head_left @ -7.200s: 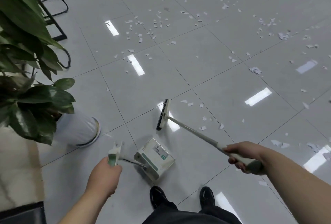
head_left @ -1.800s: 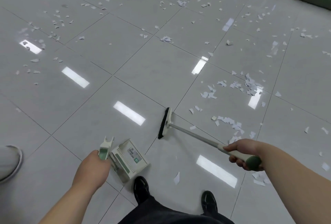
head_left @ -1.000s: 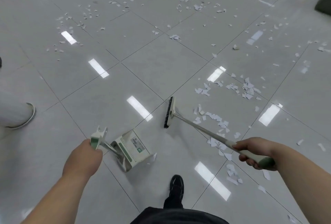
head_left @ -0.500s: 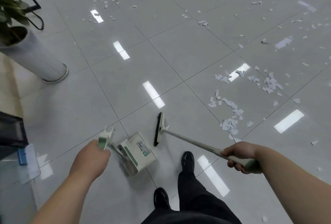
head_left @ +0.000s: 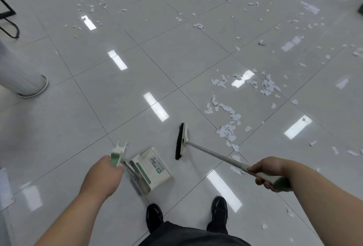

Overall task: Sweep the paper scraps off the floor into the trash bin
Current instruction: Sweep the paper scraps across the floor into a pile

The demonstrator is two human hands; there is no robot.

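Right hand [head_left: 269, 173] fingers [head_left: 265, 184] clenched round the broom [head_left: 181, 141] handle, left hand [head_left: 102, 177] gripping the dustpan [head_left: 152, 167] handle. Paper scraps [head_left: 227, 129] lie in loose clumps just right of the brush head — many more scattered across the floor [head_left: 117, 108]. Looks early — trash bin not in view.

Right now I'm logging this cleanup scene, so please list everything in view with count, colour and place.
paper scraps: many, white, scattered over the floor, thickest right of the broom head
broom: one, pale handle, dark bristles, head on the floor centre
dustpan: one, white with green stripe, left of the broom head
ribbed pot: one, white, left edge
metal frame: one, black, top left
floor: grey glossy tiles
shoes: two, black, bottom centre
left hand: grips the dustpan handle
right hand: grips the broom handle
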